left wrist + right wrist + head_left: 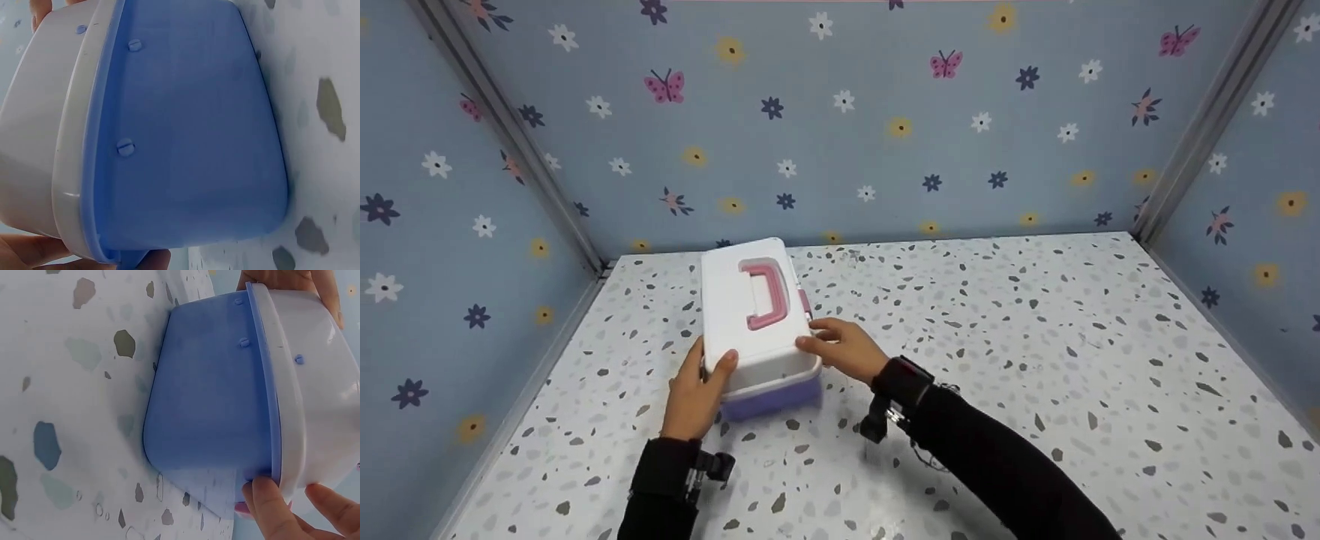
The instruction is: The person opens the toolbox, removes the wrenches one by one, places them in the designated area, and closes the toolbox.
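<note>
A lidded storage box point(754, 300) stands on the speckled table, left of centre in the head view. Its white lid carries a folded pink handle point(778, 296), and the base point(772, 397) is purple, looking bluish in both wrist views. My left hand point(694, 394) grips the near left corner, thumb on the lid and fingers down the side. At the near right side, my right hand point(847, 349) holds the rim, its thumb against the lid. Right fingers point(270, 500) reach the base's rim, close to a pink latch point(244, 511). Lid and base meet at the rim.
The speckled white tabletop point(997, 360) spreads to the right of the box. Blue flowered panels point(855, 150) enclose it at the back and both sides, with grey metal posts point(1207, 112) at the corners. Black sleeves and wrist cameras point(874, 420) reach in from the near edge.
</note>
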Action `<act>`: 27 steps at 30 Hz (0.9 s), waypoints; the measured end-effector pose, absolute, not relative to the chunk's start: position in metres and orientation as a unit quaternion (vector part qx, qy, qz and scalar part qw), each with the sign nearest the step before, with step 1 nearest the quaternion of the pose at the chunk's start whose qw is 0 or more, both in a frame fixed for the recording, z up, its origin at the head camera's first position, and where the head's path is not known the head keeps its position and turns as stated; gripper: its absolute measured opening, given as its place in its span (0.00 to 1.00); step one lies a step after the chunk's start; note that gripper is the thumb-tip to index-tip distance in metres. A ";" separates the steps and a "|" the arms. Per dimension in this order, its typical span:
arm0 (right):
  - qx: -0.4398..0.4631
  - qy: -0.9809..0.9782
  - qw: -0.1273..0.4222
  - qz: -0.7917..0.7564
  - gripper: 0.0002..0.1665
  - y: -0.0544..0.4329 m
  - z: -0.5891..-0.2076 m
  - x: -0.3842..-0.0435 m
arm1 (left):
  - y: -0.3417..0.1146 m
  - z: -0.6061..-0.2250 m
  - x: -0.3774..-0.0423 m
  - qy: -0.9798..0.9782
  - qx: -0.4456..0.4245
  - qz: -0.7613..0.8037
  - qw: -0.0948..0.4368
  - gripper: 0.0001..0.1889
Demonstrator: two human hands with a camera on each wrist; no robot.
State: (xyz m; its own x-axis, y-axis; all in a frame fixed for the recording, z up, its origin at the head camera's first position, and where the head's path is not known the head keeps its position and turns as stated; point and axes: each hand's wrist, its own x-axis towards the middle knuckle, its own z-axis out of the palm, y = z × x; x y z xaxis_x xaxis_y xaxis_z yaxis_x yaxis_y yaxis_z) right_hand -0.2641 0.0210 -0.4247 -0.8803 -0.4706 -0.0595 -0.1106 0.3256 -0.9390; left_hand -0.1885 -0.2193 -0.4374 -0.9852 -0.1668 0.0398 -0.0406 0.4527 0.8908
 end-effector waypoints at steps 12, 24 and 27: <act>-0.146 0.790 0.157 -0.574 0.35 0.059 -0.427 -0.253 | -0.190 -0.442 -0.194 -0.850 0.026 -0.523 0.055 0.41; -0.126 0.792 0.143 -0.580 0.36 0.096 -0.428 -0.237 | -0.159 -0.442 -0.192 -0.858 -0.015 -0.511 0.048 0.41; -0.120 0.792 0.142 -0.582 0.36 0.106 -0.428 -0.233 | -0.151 -0.441 -0.192 -0.858 -0.024 -0.512 0.041 0.42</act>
